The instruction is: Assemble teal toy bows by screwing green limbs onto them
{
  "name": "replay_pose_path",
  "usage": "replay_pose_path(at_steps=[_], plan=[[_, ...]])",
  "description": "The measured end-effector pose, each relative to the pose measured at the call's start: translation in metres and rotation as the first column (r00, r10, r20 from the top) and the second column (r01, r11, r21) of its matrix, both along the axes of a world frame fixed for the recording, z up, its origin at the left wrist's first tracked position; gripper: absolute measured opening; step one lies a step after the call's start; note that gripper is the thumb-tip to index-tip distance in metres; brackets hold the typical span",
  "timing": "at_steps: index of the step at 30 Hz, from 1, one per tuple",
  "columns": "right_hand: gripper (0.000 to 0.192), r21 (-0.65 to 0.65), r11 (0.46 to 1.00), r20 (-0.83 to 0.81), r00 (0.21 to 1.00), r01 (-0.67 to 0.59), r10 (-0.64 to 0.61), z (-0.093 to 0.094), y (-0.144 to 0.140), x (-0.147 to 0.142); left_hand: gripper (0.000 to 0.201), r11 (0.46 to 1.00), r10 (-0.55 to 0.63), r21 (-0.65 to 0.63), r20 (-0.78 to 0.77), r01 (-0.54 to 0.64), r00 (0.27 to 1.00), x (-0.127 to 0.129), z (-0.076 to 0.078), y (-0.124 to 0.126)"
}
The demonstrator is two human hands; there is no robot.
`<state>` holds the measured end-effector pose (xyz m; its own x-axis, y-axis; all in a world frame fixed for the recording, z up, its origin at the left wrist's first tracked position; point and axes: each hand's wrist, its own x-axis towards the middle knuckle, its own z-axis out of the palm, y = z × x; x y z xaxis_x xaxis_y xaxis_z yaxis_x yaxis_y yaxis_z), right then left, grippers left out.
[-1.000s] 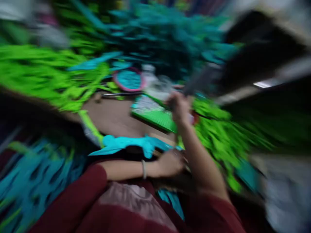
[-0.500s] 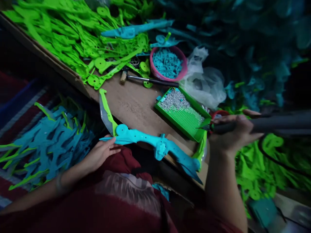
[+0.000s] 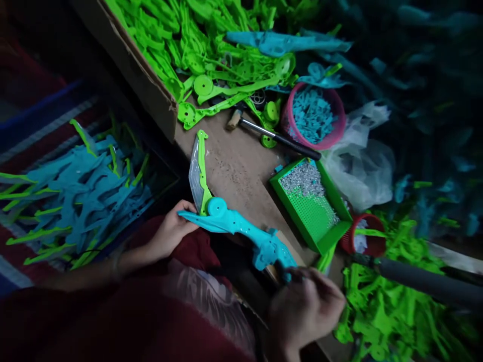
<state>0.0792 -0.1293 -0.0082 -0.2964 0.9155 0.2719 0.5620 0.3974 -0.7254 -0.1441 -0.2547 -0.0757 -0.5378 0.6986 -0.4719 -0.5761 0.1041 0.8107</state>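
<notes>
My left hand (image 3: 171, 234) grips the left end of a long teal plastic piece (image 3: 241, 229) that lies across the near edge of a wooden board (image 3: 237, 171). A green arm with a silver blade (image 3: 199, 171) sticks up from the teal piece's round hub. My right hand (image 3: 305, 311), blurred, has its fingers curled at the piece's right end. A grey tube-shaped tool (image 3: 426, 281) lies to the right of that hand, apart from it.
A green tray of small silver screws (image 3: 313, 206) sits on the board beside a red cup (image 3: 372, 246). Farther back are a hammer (image 3: 275, 136), a pink bowl (image 3: 337, 136) of teal bits and a plastic bag (image 3: 362, 161). A cardboard box (image 3: 139, 70) holds green parts; assembled pieces (image 3: 75, 191) pile at left.
My right hand has left the grey tool and dropped to the teal piece's right end. My left hand has closed on its left end. The view swung left.
</notes>
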Motion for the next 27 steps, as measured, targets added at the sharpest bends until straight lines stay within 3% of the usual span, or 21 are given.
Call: replay_pose_path(at_steps=[2,4,5,7,10,13,19,27], plan=[[0.041,0.009,0.971,0.147,0.961,-0.240,0.236,-0.001,-0.018,-0.027,0.023,0.995,-0.101,-0.037,-0.115,0.097,0.988,-0.005,-0.002,-0.001],[0.062,-0.068,0.873,0.317,0.819,-0.482,0.477,-0.002,-0.017,-0.056,0.022,0.983,-0.173,-0.094,-0.189,0.157,0.967,-0.008,-0.004,-0.002],[0.073,-0.123,0.818,0.383,0.734,-0.562,0.561,-0.003,-0.011,-0.068,0.021,0.979,-0.185,-0.118,-0.207,0.163,0.961,-0.008,-0.005,-0.003],[0.085,-0.218,0.760,0.443,0.632,-0.612,0.636,-0.006,0.001,-0.085,0.019,0.978,-0.174,-0.153,-0.232,0.141,0.957,-0.006,-0.007,-0.005],[0.086,-0.306,0.726,0.462,0.571,-0.616,0.679,-0.009,0.013,-0.093,0.020,0.985,-0.141,-0.140,-0.282,0.105,0.949,-0.001,-0.011,-0.009],[0.076,-0.348,0.696,0.435,0.550,-0.627,0.713,-0.008,0.016,-0.090,0.019,0.987,-0.157,-0.062,-0.306,0.145,0.939,0.001,-0.014,-0.011],[0.069,-0.314,0.691,0.420,0.557,-0.651,0.716,-0.007,0.016,-0.088,0.018,0.981,-0.192,-0.027,-0.316,0.194,0.929,0.000,-0.018,-0.013],[0.069,-0.274,0.690,0.449,0.545,-0.670,0.708,-0.009,0.014,-0.084,0.022,0.986,-0.074,0.099,-0.446,0.131,0.892,0.003,-0.022,-0.012]])
